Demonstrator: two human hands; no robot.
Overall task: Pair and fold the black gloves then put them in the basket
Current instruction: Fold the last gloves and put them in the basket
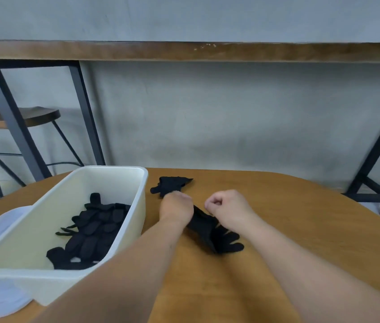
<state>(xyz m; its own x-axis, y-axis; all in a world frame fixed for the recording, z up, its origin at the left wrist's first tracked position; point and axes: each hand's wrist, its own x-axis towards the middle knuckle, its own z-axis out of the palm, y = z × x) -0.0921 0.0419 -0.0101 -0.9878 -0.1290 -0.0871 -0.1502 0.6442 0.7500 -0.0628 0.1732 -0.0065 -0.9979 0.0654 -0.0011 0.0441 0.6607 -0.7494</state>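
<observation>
**benchrat:** Right beside the basket (135, 220), on the wooden counter (300, 217), both hands are bunched over one black glove (217, 236). Left hand (177, 209) is curled down onto its cuff end. I can't tell if that grip is actually pinching cloth or just pressing on it, the knuckles hide everything. Right hand (227, 207) is a loose fist just above the glove, thumb and fingers nearly closed, and it doesn't look like it has anything in it.

**foldy_mcfold:** So where's the partner glove?

**benchrat:** Second glove (171, 185) lies crumpled just past the left hand, near the far corner of the basket. Apart from the first one as far as I can see, though the hand covers the gap. Pile of black gloves (96, 231) already sits inside the basket.

**foldy_mcfold:** My guess at the risk: folding the near one alone and dropping it in unpaired.

**benchrat:** Yeah, or the fingers at the near end stay splayed, so the fold comes out lumpy and springs open. Black on black too, so it's hard to see whether thumbs line up. Also the left forearm passes right over the basket corner. A careless sweep could nudge it, and it's already sitting on some white sheet (0, 297) that might slide.
</observation>
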